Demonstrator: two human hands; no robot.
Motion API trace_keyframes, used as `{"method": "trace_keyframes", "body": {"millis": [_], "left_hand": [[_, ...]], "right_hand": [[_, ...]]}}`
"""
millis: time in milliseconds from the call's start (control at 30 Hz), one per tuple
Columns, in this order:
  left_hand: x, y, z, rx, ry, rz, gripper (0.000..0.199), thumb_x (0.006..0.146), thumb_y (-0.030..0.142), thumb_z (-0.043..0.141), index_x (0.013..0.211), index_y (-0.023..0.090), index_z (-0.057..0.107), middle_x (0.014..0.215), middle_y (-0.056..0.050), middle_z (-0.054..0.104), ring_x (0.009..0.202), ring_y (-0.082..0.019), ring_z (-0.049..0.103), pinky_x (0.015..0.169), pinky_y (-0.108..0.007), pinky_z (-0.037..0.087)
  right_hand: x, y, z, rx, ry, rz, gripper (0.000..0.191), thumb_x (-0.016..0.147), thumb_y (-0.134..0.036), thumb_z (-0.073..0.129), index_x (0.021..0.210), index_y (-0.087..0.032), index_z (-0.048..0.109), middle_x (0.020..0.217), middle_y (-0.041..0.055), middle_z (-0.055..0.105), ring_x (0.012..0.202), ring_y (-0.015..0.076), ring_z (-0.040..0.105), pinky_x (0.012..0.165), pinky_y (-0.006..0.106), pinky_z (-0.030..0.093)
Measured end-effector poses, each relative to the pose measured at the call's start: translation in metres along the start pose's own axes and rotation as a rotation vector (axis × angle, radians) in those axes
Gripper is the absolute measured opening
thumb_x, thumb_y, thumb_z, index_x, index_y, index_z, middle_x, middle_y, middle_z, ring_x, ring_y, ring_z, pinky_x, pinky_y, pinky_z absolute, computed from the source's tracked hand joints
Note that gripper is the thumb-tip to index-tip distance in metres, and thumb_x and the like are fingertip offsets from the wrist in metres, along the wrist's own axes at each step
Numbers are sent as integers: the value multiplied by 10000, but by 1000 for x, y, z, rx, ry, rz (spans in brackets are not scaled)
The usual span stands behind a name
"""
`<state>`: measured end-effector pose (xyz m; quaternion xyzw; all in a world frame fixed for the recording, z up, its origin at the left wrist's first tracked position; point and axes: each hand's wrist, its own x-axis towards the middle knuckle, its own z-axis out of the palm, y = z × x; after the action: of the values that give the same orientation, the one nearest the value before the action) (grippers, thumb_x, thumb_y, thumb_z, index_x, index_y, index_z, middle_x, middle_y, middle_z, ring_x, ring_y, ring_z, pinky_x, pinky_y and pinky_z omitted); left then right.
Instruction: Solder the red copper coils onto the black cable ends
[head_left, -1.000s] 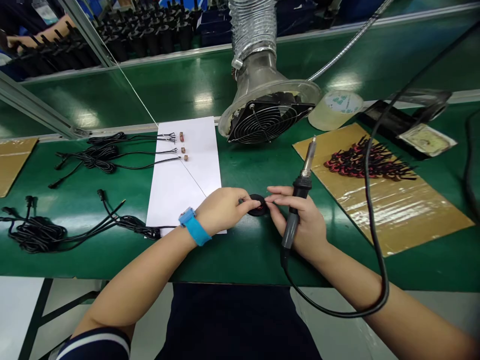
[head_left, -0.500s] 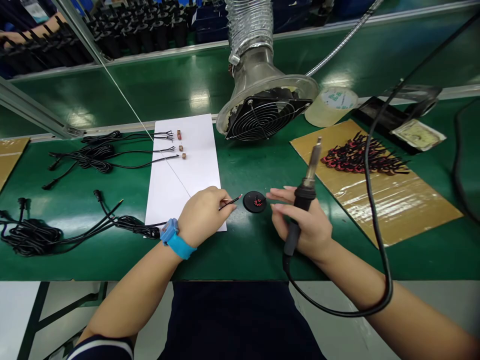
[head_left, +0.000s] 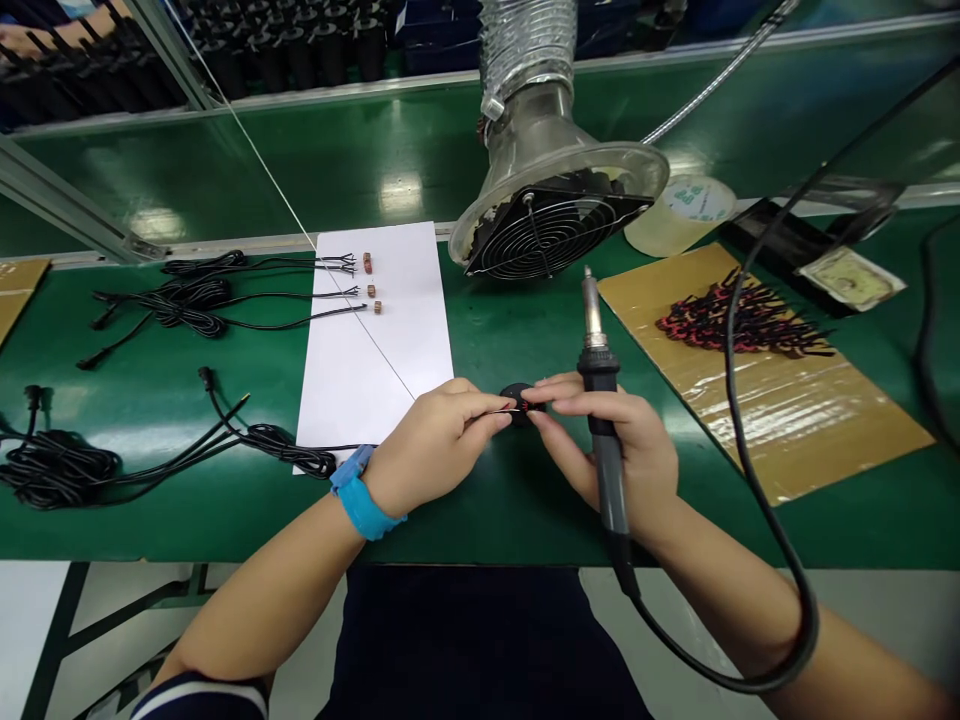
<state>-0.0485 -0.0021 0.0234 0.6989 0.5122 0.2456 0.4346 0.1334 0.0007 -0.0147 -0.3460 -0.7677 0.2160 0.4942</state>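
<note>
My left hand, with a blue watch at its wrist, pinches the end of a black cable at the edge of a small black disc. From the right, my right hand holds a soldering iron between its fingers, the metal tip pointing up and away. Its thumb and fingertips meet at the small red part on the disc, close to my left fingertips. The fingers partly cover the disc and the red part. White paper lies left of the disc, bearing cable ends and several small copper-coloured pieces.
A fume extractor hangs behind the hands. Black cable bundles lie at the left. A brown sheet at the right carries a pile of red and black parts. The iron's cord loops over my right forearm. Another person's arm shows top left.
My left hand has moved right with the cable end to the disc. My right fingertips have closed in at the disc, and the iron has swung so its tip points more to the left.
</note>
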Motion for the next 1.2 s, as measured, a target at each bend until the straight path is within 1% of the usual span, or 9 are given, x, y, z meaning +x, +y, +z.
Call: {"method": "trace_keyframes", "body": {"millis": [167,300,400,633,767,833,933,1067,1200], "left_hand": [[0,1,-1,-31,21,-40,175,849,215,562,948,193,705,822,-34,638,756,-139,592,699,-262,488],[0,4,-2,-188,37,-144,96,792,252,637,838,188,692,758,-3,666,669,-113,589,612,-223,474],[-1,4,-5,-291,36,-200,130,762,304,669,789,177,671,734,2,680,653,-111,596,577,-209,466],[-4,1,-10,-267,-20,-109,165,800,335,623,816,191,701,763,-22,698,689,-139,608,587,-232,470],[-5,2,-9,-162,81,-56,142,778,330,652,801,209,721,714,-16,688,604,-128,577,528,-234,451],[-5,3,-7,-30,140,-4,94,787,250,639,795,209,723,720,-11,682,615,-125,575,566,-241,458],[-4,3,-4,137,184,66,145,796,140,592,820,199,722,759,-20,680,697,-140,598,647,-259,469],[-4,1,0,85,226,66,147,808,158,591,866,198,720,793,-17,700,733,-145,619,683,-267,482],[-3,2,2,-237,310,29,105,801,234,633,848,190,716,804,-4,719,714,-126,636,661,-238,506]], "right_hand": [[5,-8,6,53,-5,34,387,716,22,615,981,-231,489,928,42,633,903,178,625,812,416,536],[9,-11,6,123,-5,100,352,734,6,615,953,-235,480,892,19,636,866,156,628,812,392,533],[11,-12,5,220,-9,166,317,758,-23,608,940,-239,463,849,5,631,843,149,627,796,383,532],[16,-11,1,308,-43,124,322,771,-59,596,943,-273,427,809,-23,616,787,148,632,741,354,553],[23,-15,0,157,-87,105,283,777,-117,595,921,-266,402,796,-26,596,723,131,620,672,301,540],[28,-17,1,-9,-155,70,257,761,-121,601,888,-247,416,791,-25,586,699,118,605,638,268,519],[34,-18,1,-213,-212,-14,241,725,-92,604,829,-227,432,744,-36,571,661,104,575,617,243,486],[37,-19,1,-211,-159,55,246,719,-100,624,819,-219,434,745,-40,582,638,96,584,579,224,462],[35,-23,5,76,18,207,283,753,-137,633,842,-222,379,750,-39,599,672,110,619,619,257,487]]}}
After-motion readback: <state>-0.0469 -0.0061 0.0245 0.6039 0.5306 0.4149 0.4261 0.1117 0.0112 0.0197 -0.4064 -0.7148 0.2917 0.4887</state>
